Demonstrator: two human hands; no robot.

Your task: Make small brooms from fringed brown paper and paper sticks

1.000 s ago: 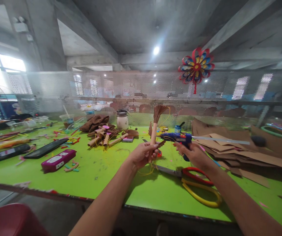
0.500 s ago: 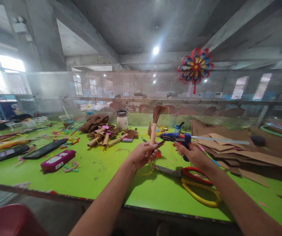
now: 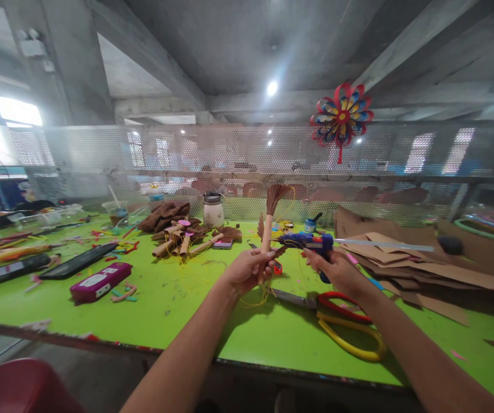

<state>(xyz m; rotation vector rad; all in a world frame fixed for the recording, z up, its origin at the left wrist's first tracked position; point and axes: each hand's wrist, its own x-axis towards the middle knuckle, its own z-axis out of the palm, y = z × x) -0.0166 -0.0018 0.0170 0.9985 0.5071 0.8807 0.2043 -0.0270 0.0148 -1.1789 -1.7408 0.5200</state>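
Observation:
My left hand [image 3: 253, 268] pinches the lower part of a rolled brown paper tube [image 3: 267, 232] that stands upright, with a pleated brown paper fan [image 3: 277, 197] spreading from its top. Yellow string dangles around it and below my fingers. My right hand [image 3: 337, 267] is wrapped round a blue glue gun [image 3: 313, 242], whose clear glue stick [image 3: 384, 245] sticks out at the back. The gun's nozzle points left, close to the paper piece; whether it touches is too small to tell. Under my hands lie large scissors [image 3: 352, 341] with red and yellow handles.
On the green table [image 3: 152, 315] lie a purple case [image 3: 100, 281], a pile of paper tubes and fans [image 3: 184, 241], and brown paper sheets [image 3: 405, 267] at right. A jar [image 3: 213, 211] and a small blue pot [image 3: 311, 224] stand behind. A mesh partition [image 3: 238, 149] crosses the back.
The view has shifted very slightly. Both hands keep nearly the same pose, with the paper tube and the glue gun still held.

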